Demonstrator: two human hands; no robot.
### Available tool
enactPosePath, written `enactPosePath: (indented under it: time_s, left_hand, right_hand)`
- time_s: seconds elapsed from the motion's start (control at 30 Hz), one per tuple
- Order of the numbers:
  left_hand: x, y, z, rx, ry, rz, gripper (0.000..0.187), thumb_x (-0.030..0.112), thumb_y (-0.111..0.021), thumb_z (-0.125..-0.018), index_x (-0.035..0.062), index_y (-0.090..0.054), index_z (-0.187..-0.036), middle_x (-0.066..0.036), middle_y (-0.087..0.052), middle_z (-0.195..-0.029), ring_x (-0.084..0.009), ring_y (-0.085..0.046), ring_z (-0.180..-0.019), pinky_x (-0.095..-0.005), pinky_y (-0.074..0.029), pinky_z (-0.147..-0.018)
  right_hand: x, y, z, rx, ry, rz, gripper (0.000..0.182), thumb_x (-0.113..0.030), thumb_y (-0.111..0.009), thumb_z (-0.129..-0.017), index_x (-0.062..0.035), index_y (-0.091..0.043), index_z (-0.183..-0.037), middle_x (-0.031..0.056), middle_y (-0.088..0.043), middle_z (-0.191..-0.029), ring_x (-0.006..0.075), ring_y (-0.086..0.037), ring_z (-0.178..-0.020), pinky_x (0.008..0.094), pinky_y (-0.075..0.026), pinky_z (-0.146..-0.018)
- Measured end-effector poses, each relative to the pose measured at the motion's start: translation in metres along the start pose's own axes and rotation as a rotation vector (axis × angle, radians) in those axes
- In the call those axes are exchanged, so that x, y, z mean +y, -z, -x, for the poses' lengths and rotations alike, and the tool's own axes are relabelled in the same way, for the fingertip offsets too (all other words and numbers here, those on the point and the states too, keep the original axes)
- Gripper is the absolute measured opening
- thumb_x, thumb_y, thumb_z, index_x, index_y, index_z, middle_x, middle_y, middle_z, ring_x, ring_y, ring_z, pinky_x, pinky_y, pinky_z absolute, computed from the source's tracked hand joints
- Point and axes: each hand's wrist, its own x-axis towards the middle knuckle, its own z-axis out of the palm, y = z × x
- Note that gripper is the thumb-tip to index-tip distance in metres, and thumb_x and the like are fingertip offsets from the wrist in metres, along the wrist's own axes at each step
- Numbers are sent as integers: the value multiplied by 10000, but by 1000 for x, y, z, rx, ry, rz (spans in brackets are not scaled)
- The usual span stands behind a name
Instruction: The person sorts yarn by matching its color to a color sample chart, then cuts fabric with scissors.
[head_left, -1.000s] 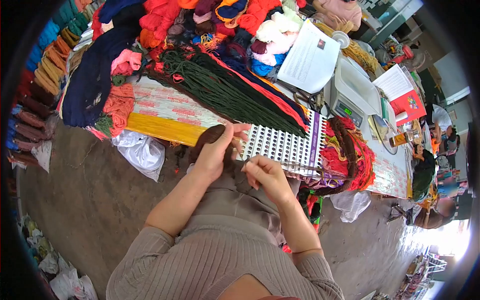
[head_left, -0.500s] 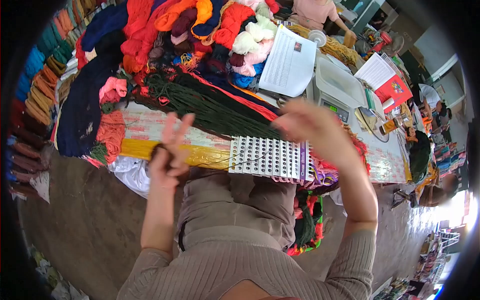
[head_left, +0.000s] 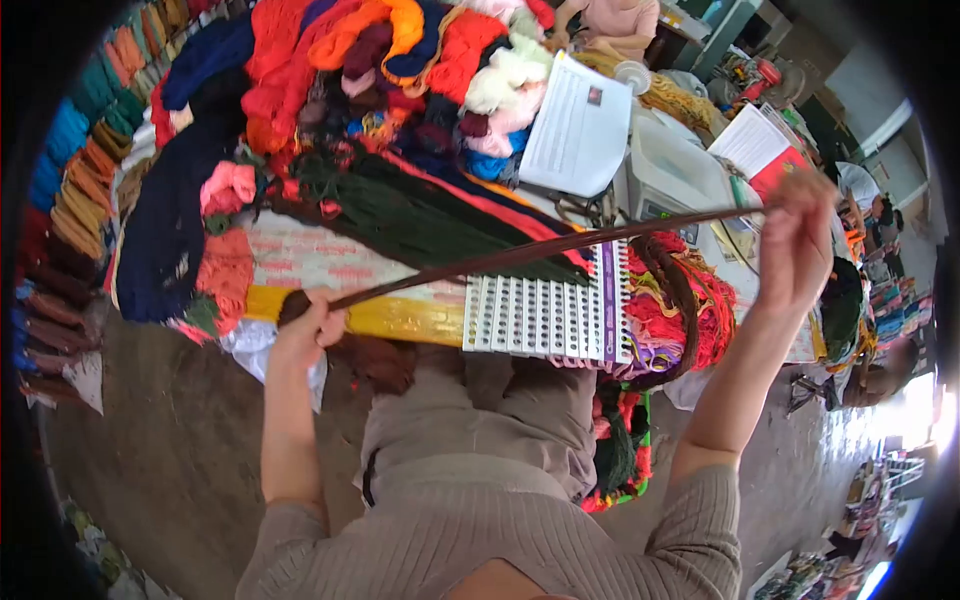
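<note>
A bundle of brown yarn [head_left: 540, 246] is stretched taut on a slant above the table between my two hands. My left hand [head_left: 312, 328] is closed around its lower end, with more brown yarn hanging below toward my lap. Raised at the right, my right hand [head_left: 797, 250] grips the upper end, its fingertips blurred. Under the yarn lies a row of white punched thread cards [head_left: 530, 318] with a purple-printed strip. Dark green yarn [head_left: 420, 225] is spread just behind them.
A yellow strip [head_left: 400, 317] runs along the table's front edge. Red and multicoloured yarn [head_left: 705, 310] lies right of the cards. Behind are a printed sheet [head_left: 575, 125], a scale with a plastic tub [head_left: 680, 165] and heaped skeins [head_left: 465, 55]. Another person [head_left: 620, 25] sits across the table.
My right hand has moved right and outward, and brown yarn now spans both hands. The left hand has closed and shifted slightly left. More red yarn shows beside the cards.
</note>
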Motion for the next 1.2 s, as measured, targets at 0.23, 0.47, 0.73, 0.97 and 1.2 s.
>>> enactPosePath:
  time_s: [0.23, 0.47, 0.73, 0.97, 1.2]
  left_hand:
    - [20, 38, 21, 292, -229, 138, 330, 357, -444, -950, 56, -579, -971, -30, -573, -901, -48, -313, -464, -201, -234, -445]
    - [-32, -81, -55, -5, 184, 75, 421, 330, -490, -919, 80, -504, -1257, -54, -571, -1175, -51, -361, -532, -175, -279, -470]
    - [-85, -116, -89, 54, 630, 117, 304, 345, -575, -888, 63, -564, -1004, -17, -596, -912, -87, -552, -570, -200, -366, -426]
    - [-104, -122, -113, 74, 426, -125, 146, 158, -546, -878, 17, -581, -892, -15, -563, -714, -51, -409, -449, -194, -281, -392]
    - [-115, -120, -134, 13, 514, -235, 130, 151, -547, -869, 28, -580, -892, -2, -560, -666, -47, -422, -428, -192, -290, -385]
  right_hand:
    - [-130, 66, 61, 662, 762, 738, 265, -75, -487, -886, -107, -315, -686, -28, -291, -597, 83, -209, -472, 220, -223, -438]
    - [107, 88, 76, 183, -384, 1675, 151, -64, -542, -870, -17, -559, -1013, 28, -605, -824, 101, -568, -772, 238, -463, -701]
    - [234, 168, 116, 217, -698, 1285, 119, -66, -577, -848, 21, -624, -915, 40, -607, -667, 79, -537, -544, 222, -443, -519]
    - [239, 160, 119, 240, -607, 1637, 160, -169, -609, -826, -11, -630, -841, 20, -611, -634, 79, -545, -542, 233, -432, -526]
    - [239, 194, 111, 162, -870, 1405, 243, -276, -616, -791, -52, -640, -883, 27, -658, -714, 113, -613, -641, 275, -464, -619]
